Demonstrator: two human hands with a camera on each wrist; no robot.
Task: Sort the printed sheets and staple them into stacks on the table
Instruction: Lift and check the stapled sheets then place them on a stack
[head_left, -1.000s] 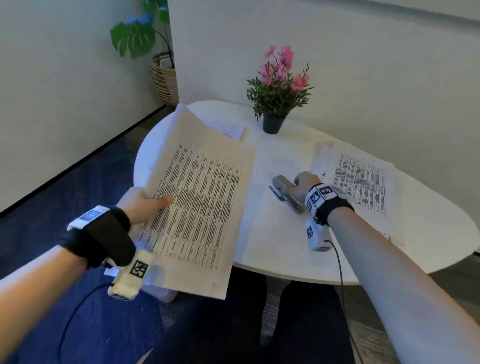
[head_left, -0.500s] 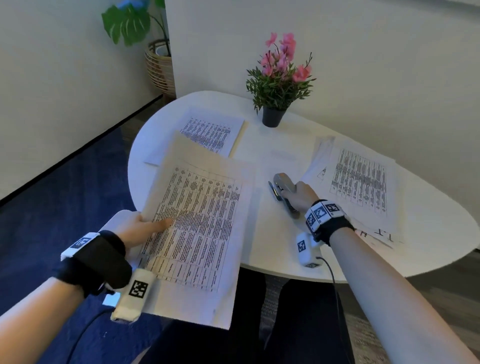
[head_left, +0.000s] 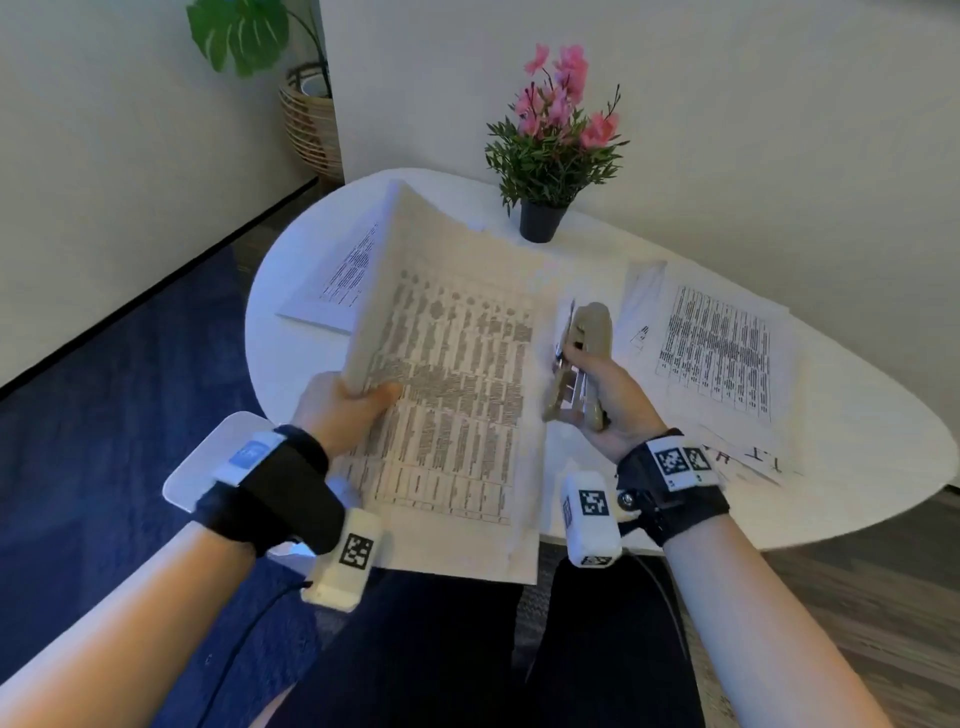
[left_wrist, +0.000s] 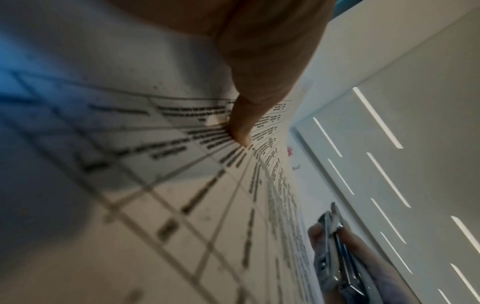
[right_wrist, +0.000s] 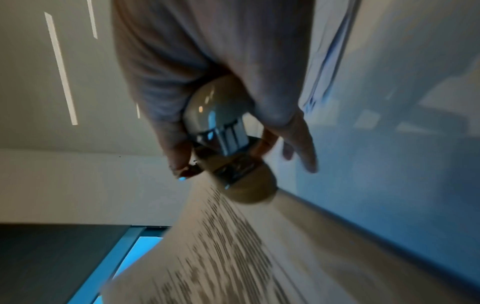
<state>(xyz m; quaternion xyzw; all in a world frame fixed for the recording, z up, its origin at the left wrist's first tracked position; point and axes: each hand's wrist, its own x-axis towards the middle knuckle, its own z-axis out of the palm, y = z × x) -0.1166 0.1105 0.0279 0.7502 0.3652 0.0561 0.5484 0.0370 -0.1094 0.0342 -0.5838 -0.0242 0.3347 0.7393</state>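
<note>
since a second ago we have lifted the stapler off the surface with our right hand, fingers wrapped round its body, and swung it up beside the sheets. our left hand pinches the sheets' left edge, thumb on the print, and has raised them again after a dip, so their far end curls above the surface. this looks to us like the approach to stapling: tool and paper are near, not yet joined. the stapler's long axis runs away from us, nose toward the plant; whether its mouth is open we cannot tell. the sheets' long axis also runs away from us, tilted up at the far end. two other stacks lie flat, right and far left.
</note>
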